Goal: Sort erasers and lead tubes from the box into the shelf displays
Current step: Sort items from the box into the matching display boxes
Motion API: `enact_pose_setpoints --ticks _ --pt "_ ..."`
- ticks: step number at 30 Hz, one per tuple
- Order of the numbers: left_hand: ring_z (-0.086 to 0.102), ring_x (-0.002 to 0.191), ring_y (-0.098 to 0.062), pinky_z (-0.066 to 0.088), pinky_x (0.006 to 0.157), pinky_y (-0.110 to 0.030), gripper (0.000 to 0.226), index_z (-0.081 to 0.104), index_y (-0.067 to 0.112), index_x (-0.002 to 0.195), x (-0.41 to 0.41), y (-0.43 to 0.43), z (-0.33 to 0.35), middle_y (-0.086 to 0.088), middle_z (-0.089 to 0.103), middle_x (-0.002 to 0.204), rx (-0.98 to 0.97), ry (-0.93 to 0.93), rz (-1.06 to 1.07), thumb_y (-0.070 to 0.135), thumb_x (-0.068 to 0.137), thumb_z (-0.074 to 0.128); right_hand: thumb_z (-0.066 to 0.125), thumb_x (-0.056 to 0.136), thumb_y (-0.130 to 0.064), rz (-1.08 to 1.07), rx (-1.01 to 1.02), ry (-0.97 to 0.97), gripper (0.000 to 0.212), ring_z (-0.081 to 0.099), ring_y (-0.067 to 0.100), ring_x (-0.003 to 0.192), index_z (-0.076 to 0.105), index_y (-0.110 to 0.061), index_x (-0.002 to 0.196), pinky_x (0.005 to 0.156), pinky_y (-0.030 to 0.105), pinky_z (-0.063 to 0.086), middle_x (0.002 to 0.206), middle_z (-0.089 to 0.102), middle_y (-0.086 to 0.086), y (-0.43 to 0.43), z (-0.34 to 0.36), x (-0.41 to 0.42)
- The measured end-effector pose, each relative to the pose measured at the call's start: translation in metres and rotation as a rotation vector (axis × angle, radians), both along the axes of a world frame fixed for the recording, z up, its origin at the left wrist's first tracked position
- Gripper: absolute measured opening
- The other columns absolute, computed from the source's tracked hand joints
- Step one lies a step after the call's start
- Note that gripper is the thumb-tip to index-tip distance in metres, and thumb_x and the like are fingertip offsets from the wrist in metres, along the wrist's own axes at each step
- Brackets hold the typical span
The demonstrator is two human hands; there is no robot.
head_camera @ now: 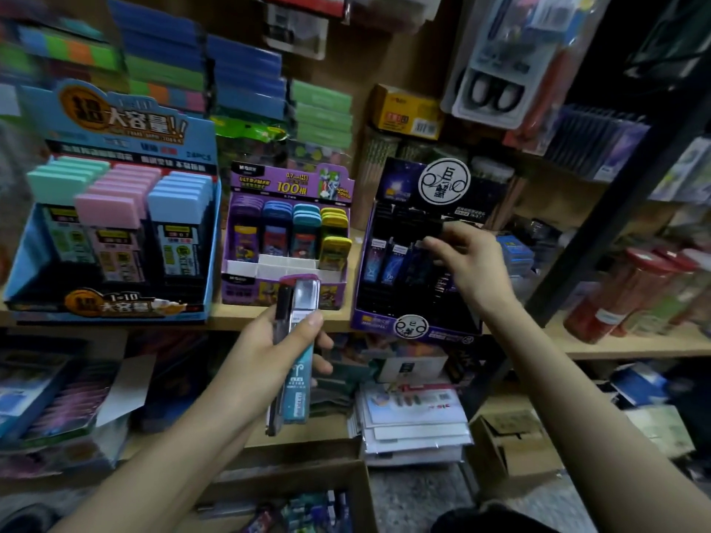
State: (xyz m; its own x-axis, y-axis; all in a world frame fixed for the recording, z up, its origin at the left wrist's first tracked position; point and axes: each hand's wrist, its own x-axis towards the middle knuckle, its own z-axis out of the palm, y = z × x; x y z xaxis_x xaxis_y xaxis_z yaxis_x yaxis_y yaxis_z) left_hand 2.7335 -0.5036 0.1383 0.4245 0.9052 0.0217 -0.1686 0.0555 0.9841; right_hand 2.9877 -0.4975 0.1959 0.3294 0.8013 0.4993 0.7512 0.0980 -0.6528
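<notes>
Item 1. Left hand (269, 352): fingers and thumb wrapped round a bundle of tubes (298, 340), one smoky black, one teal with a clear cap. Held upright in front of the shelf (615, 346), likely as stock in waiting while the other hand places

Item 2. Right hand (473, 263): fingertips pinching a black tube (442, 228) above the back rows of the dark display (408, 286). Judged to be matching black stock to the black display; tube blurred, label unreadable

Item 3. Dark display: tiered, so rear tubes stand higher. Round white emblem on header and front lip; characters not legible

Item 4. Purple display (288, 240): reads "M&G", "ULTRAMAN", "0.7mm HB", "100". Purple, blue, teal and yellow cases in columns; front white slots vacant

Item 5. Blue display (111, 225): reads "1=10", "24PCS", large Chinese header. Green, pink and blue caps in stepped rows

Item 6. Box (363, 494): cardboard, on the floor below, with mixed tubes inside to be sorted
</notes>
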Motion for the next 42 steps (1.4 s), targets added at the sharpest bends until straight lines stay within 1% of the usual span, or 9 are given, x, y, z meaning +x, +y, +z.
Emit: enact_pose_setpoints --ticks 3,8,13,19,26,28,33,36,42 --pt "0.067 0.058 -0.012 0.051 0.047 -0.022 0.041 0.057 0.017 0.102 0.0 0.002 -0.001 0.002 0.071 0.072 -0.009 -0.022 0.008 0.043 0.07 0.059 0.062 0.089 -0.02 0.025 -0.027 -0.005 0.018 0.063 0.036 0.081 0.061 -0.003 0.084 0.074 0.057 0.05 0.081 0.065 0.018 0.004 -0.001 0.004" --pt "0.066 0.058 -0.011 0.052 0.048 -0.022 0.046 0.055 0.016 0.103 -0.003 0.001 0.0 -0.001 0.072 0.074 0.002 -0.053 -0.007 0.044 0.068 0.059 0.062 0.089 -0.018 0.035 -0.06 0.057 0.022 0.057 0.014 0.067 0.059 -0.025 0.068 0.068 0.042 0.05 0.066 0.06 -0.008 0.006 -0.007 0.006" --pt "0.065 0.059 -0.011 0.051 0.049 -0.022 0.039 0.056 0.018 0.103 -0.007 0.0 -0.001 -0.001 0.072 0.075 0.014 -0.045 -0.004 0.042 0.073 0.058 0.064 0.088 -0.021 -0.074 -0.118 0.076 0.025 0.056 0.014 0.06 0.058 -0.022 0.064 0.063 0.037 0.05 0.062 0.06 -0.003 0.01 -0.013 0.007" --pt "0.063 0.058 -0.009 0.051 0.05 -0.021 0.04 0.057 0.017 0.102 -0.01 -0.005 0.0 0.001 0.071 0.074 0.021 -0.007 -0.024 0.044 0.072 0.059 0.067 0.086 -0.025 -0.177 -0.17 -0.048 0.027 0.067 0.031 0.074 0.069 -0.001 0.077 0.075 0.046 0.054 0.073 0.069 0.016 0.018 -0.006 0.0" --pt "0.062 0.058 -0.009 0.05 0.05 -0.023 0.044 0.057 0.016 0.104 -0.02 -0.005 0.005 0.001 0.069 0.072 0.011 -0.013 0.003 0.045 0.07 0.061 0.059 0.091 -0.033 -0.275 -0.169 -0.297 0.031 0.065 0.028 0.077 0.07 -0.005 0.084 0.071 0.037 0.052 0.076 0.07 0.012 -0.001 0.012 -0.018" --pt "0.062 0.057 -0.009 0.05 0.05 -0.022 0.043 0.057 0.017 0.102 -0.024 -0.006 0.006 0.002 0.069 0.071 0.007 -0.012 0.009 0.046 0.069 0.062 0.055 0.093 -0.032 -0.074 -0.143 -0.164 0.029 0.066 0.024 0.073 0.069 -0.01 0.083 0.067 0.036 0.053 0.074 0.069 0.007 -0.011 0.019 -0.043" --pt "0.06 0.056 -0.008 0.047 0.05 -0.019 0.04 0.062 0.023 0.097 -0.029 -0.012 0.008 0.003 0.066 0.067 0.039 -0.036 -0.018 0.045 0.065 0.068 0.059 0.09 -0.03 0.43 -0.366 0.422 0.025 0.058 0.005 0.053 0.066 -0.008 0.082 0.047 0.017 0.044 0.065 0.063 -0.001 -0.039 0.002 -0.125" --pt "0.06 0.055 -0.007 0.046 0.05 -0.018 0.042 0.063 0.021 0.093 -0.03 -0.013 0.006 0.005 0.065 0.064 0.041 -0.022 0.012 0.046 0.06 0.071 0.061 0.09 -0.026 0.5 -0.45 0.624 0.018 0.06 0.011 0.053 0.059 -0.011 0.081 0.05 0.021 0.044 0.063 0.062 0.002 -0.047 -0.006 -0.142" --pt "0.064 0.054 -0.008 0.049 0.048 -0.017 0.039 0.063 0.02 0.092 -0.028 -0.018 0.008 0.004 0.071 0.067 -0.026 0.032 0.091 0.054 0.071 0.058 0.057 0.092 -0.019 0.467 -0.452 0.724 0.02 0.058 0.006 0.048 0.062 -0.005 0.079 0.045 0.013 0.043 0.059 0.065 0.002 -0.051 -0.008 -0.14"
